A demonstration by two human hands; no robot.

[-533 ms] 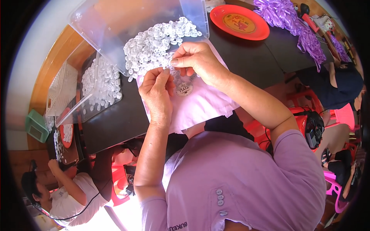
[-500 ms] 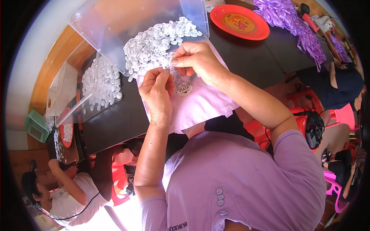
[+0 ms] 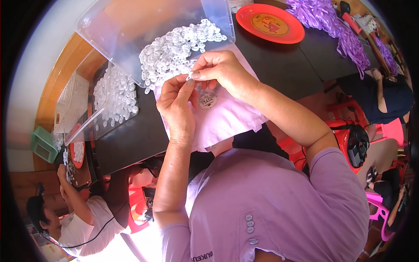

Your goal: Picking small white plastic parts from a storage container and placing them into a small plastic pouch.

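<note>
My left hand (image 3: 176,105) and my right hand (image 3: 229,72) meet at their fingertips, thumb and forefinger pinched on each side. Between them is a small white oval piece (image 3: 190,76), mostly covered by the fingers; its exact kind is too small to tell. Just beyond lies a heap of similar white oval pieces (image 3: 170,50) with dark marks, spilling at the mouth of a clear plastic bin (image 3: 126,32). Beneath my hands a pink printed cloth or bag (image 3: 231,113) hangs over the table edge toward my lap.
On the dark table (image 3: 279,72) stand a red plate (image 3: 290,35) and bundles of purple ribbon (image 3: 321,19). Another clear bin with white pieces (image 3: 115,94) is at left, near a green basket (image 3: 43,144). A person in white (image 3: 87,222) works at lower left; others sit at right.
My fingertips have come together around the small white piece, the right hand shifting slightly left. At lower left the other person's arms have moved.
</note>
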